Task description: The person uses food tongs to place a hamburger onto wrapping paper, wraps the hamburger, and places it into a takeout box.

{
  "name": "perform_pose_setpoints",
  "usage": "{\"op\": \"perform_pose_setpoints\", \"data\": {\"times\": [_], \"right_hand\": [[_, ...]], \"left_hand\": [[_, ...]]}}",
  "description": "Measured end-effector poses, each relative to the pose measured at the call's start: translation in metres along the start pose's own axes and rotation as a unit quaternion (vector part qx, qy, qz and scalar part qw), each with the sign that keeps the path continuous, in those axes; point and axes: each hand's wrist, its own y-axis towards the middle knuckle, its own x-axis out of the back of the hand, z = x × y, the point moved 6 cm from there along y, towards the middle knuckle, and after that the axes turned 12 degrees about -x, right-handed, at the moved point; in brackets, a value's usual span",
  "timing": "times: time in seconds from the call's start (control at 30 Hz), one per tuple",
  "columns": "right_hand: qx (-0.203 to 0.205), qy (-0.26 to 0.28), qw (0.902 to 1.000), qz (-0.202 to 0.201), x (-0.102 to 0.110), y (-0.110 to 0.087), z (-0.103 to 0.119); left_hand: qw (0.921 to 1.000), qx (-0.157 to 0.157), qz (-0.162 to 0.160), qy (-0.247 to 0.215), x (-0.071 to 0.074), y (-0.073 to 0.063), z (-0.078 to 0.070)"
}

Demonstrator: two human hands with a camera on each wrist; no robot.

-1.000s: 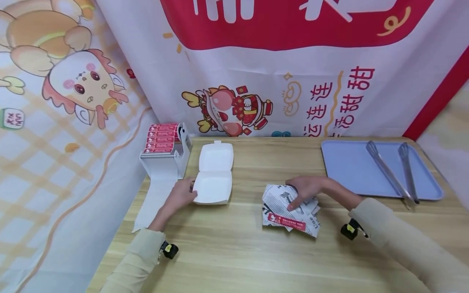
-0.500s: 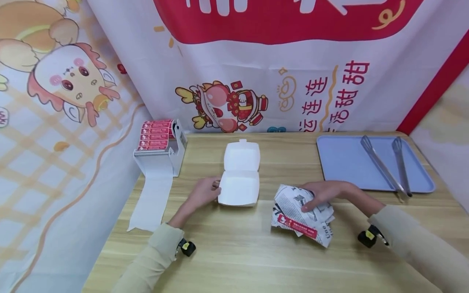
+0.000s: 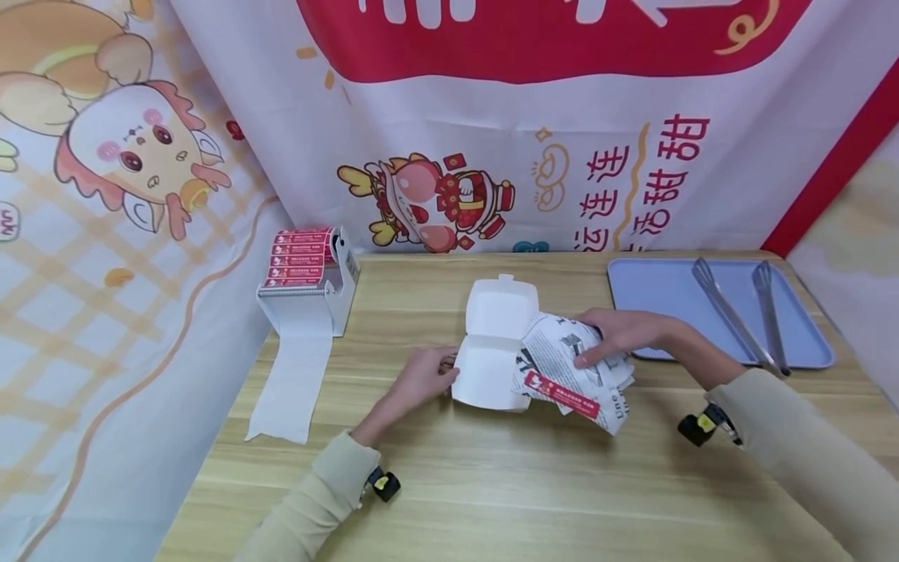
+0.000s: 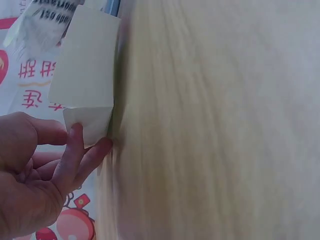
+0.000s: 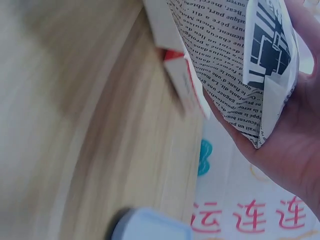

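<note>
A white clamshell takeout box (image 3: 485,375) stands with its lid folded back on the wooden table. My left hand (image 3: 424,375) holds its near left side; in the left wrist view the fingers (image 4: 75,150) press against the wall of the box (image 4: 85,60). My right hand (image 3: 625,332) grips a newspaper-print paper package (image 3: 576,363) with a red label strip (image 3: 562,396) on it. The package is raised above the table, and its left edge overlaps the right side of the box. Whatever lies inside the paper is hidden.
At the back left stands a label dispenser (image 3: 344,293) with red labels and a long white backing strip (image 3: 291,390). A blue tray (image 3: 653,297) at the back right carries two metal tongs (image 3: 737,320). Printed cloths hang behind and to the left.
My left hand has slid the takeout box rightward across the table. My right hand has lifted the paper package and brought it up to the box's right edge.
</note>
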Motion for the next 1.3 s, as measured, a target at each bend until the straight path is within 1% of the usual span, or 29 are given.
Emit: {"op": "perform_pose_setpoints", "data": {"times": [0.1, 0.17, 0.3, 0.37, 0.6, 0.8, 0.87, 0.93, 1.0, 1.1, 1.13, 1.2, 1.27, 1.3], "right_hand": [[0.009, -0.024, 0.9996, -0.005, 0.001, 0.011, 0.015], [0.014, -0.037, 0.9992, -0.005, 0.000, 0.019, 0.024], [0.014, -0.041, 0.9991, -0.001, -0.003, 0.032, 0.039], [0.011, -0.045, 0.9989, 0.000, -0.004, 0.039, 0.044], [-0.006, -0.097, 0.9952, -0.006, -0.007, 0.059, 0.051], [-0.017, -0.135, 0.9906, 0.015, -0.014, 0.075, 0.052], [-0.018, -0.162, 0.9867, 0.000, -0.016, 0.078, 0.050], [-0.016, -0.187, 0.9820, -0.026, -0.016, 0.078, 0.050], [-0.001, -0.216, 0.9743, -0.065, -0.017, 0.075, 0.052], [0.028, -0.236, 0.9637, -0.121, -0.022, 0.067, 0.060], [0.038, -0.246, 0.9582, -0.140, -0.025, 0.062, 0.063], [0.057, -0.276, 0.9434, -0.175, -0.033, 0.055, 0.069], [0.083, -0.310, 0.9261, -0.199, -0.044, 0.048, 0.073], [0.087, -0.331, 0.9169, -0.205, -0.050, 0.046, 0.072]], "left_hand": [[0.9999, 0.005, 0.005, -0.014, -0.005, 0.000, -0.003], [0.9998, 0.001, 0.004, -0.020, -0.008, 0.000, -0.005], [0.9997, -0.014, 0.003, -0.022, -0.013, 0.001, -0.009], [0.9996, -0.013, 0.003, -0.023, -0.016, 0.001, -0.009], [0.9984, 0.002, -0.004, -0.056, -0.020, 0.000, -0.004], [0.9960, 0.015, -0.006, -0.088, -0.019, -0.004, 0.000], [0.9949, 0.020, -0.007, -0.099, -0.019, -0.005, 0.000], [0.9942, 0.024, -0.005, -0.105, -0.020, -0.006, 0.000], [0.9930, 0.030, -0.003, -0.114, -0.021, -0.006, 0.000], [0.9924, 0.032, -0.001, -0.119, -0.022, -0.007, -0.001], [0.9925, 0.034, -0.001, -0.117, -0.021, -0.007, -0.001], [0.9935, 0.035, -0.003, -0.109, -0.019, -0.007, -0.001], [0.9941, 0.035, -0.005, -0.103, -0.017, -0.006, -0.001], [0.9942, 0.036, -0.004, -0.101, -0.017, -0.006, -0.001]]}}
